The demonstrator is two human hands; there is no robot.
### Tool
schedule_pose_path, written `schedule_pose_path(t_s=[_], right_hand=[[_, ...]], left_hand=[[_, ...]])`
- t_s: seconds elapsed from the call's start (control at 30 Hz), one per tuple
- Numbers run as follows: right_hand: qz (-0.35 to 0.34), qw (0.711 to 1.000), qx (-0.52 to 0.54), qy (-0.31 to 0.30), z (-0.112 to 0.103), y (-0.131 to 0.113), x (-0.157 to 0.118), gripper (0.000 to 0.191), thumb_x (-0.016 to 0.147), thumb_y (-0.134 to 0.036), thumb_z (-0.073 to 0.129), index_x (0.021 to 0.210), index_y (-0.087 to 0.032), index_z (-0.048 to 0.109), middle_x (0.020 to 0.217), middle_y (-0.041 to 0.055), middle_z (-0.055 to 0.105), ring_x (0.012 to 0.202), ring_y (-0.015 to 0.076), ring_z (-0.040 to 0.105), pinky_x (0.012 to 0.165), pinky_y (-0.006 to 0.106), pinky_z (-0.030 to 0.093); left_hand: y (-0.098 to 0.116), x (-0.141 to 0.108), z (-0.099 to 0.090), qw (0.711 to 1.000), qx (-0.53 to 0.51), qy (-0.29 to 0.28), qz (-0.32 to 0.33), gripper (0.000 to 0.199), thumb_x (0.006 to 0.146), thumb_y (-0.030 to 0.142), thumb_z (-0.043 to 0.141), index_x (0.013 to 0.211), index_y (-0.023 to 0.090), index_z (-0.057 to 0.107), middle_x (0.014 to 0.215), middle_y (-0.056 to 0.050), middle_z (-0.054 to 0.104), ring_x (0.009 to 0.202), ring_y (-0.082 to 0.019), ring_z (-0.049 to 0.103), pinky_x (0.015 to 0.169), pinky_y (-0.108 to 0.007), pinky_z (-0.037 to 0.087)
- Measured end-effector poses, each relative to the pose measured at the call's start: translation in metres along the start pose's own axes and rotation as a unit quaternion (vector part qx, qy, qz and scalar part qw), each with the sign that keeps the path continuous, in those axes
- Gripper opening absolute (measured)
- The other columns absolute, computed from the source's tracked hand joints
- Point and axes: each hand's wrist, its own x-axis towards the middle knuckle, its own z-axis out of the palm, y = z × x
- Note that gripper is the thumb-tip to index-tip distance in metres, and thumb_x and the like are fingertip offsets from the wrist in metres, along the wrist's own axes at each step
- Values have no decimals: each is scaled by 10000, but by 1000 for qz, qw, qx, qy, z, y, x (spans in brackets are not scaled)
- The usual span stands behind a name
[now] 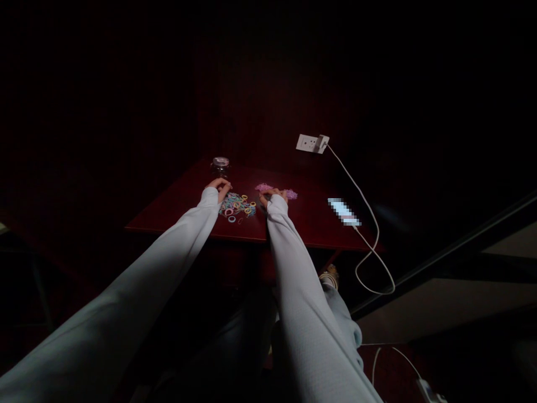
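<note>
A loose heap of small hair ties (pixel 239 206) in yellow, blue, pink and other colours lies near the table's front edge. My left hand (pixel 218 186) rests at the heap's back left side, its fingers curled together. Whatever is between those fingertips is too small to make out. Just right of the heap is my right hand (pixel 273 195), fingers bent and drawn together, their contents hidden. Behind it sits a pink pile (pixel 264 187) of small bands, and a purple-pink pile (pixel 290 194) shows beside its knuckles.
A clear round container (pixel 220 163) stands at the back left of the dark red table (pixel 168 210). To the right lies a lit phone (pixel 344 212); its white cable (pixel 369 210) loops past the table edge up to a wall socket (pixel 308 143). The surroundings are very dark.
</note>
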Motion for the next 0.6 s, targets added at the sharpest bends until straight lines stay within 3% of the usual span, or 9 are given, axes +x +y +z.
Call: schedule_pose_path(t_s=[0.13,0.4,0.5,0.6], right_hand=[[-62,996,50,-50,6,-5,-1,161,985,-401,767,1091,-330,865,1298,15,772,1391,302,524,1261,510,383],[-56,992,67,-96,9,-17,-4,66,886,-343,854,942,-326,824,1200,-10,775,1352,289,591,1236,465,453],[-55,992,47,-98,8,-21,-8,103,847,-271,852,915,-324,797,1206,-36,779,1331,278,598,1246,466,434],[-43,993,37,-102,7,-23,-9,116,841,-274,845,925,-319,779,1235,-44,776,1316,267,598,1230,451,446]], left_hand=[[0,-2,2,999,-27,-44,3,285,920,466,658,729,254,656,705,-16,663,779,-225,633,772,-320,520],[-3,0,1,995,-27,-86,32,416,975,609,600,764,256,665,837,-43,746,852,-242,656,826,-348,530],[-4,-2,1,991,46,-114,59,343,943,568,673,796,262,720,899,-38,771,916,-258,664,887,-375,516],[-3,-7,1,968,158,-162,111,184,846,473,816,871,290,809,1058,-21,820,1081,-289,645,1024,-434,458]])
